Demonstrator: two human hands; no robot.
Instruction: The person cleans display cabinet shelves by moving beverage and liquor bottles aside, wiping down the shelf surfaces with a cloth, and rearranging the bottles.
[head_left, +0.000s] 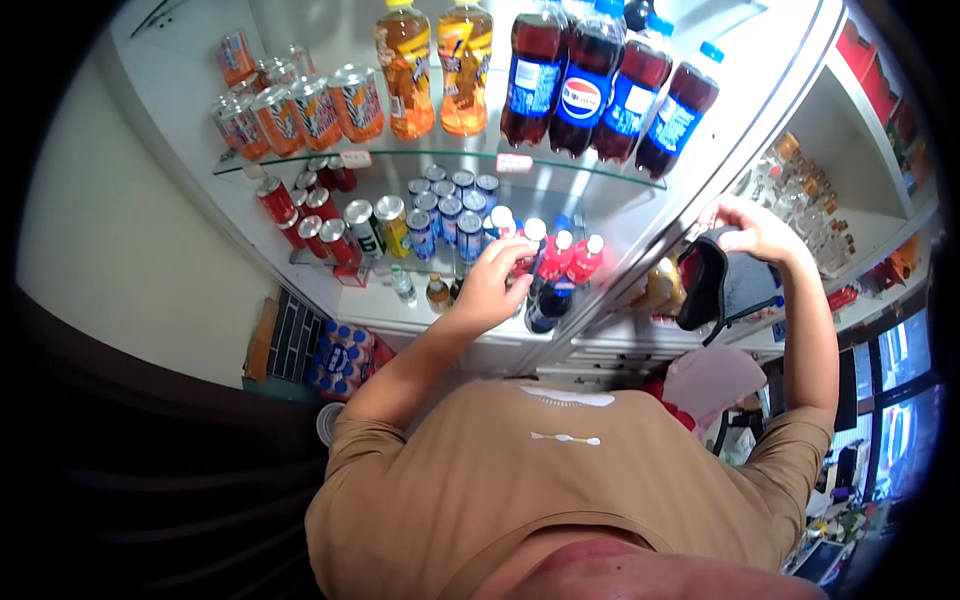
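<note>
My left hand (490, 287) reaches into the lower part of the glass-shelved cabinet, thumb and fingers apart. Its fingertips overlap a red bottle with a white cap (535, 231); whether they touch it I cannot tell. Right of that stand similar red bottles (556, 258), and below them is a dark bottle (546, 311). Small blue cans (470, 238) are grouped left of the hand. At the cabinet's right side, my right hand (757, 232) is closed on the top of a dark grey item with a black rim and strap (745, 285), whose exact kind is unclear.
Above, a glass shelf (430, 158) bears orange cans (318, 112), yellow-capped bottles (465, 70) and large cola bottles (582, 90). Red cans (340, 240) stand lower left. Small bottles (403, 285) line the bottom ledge. Clear bottles (800, 205) fill the right-hand shelf.
</note>
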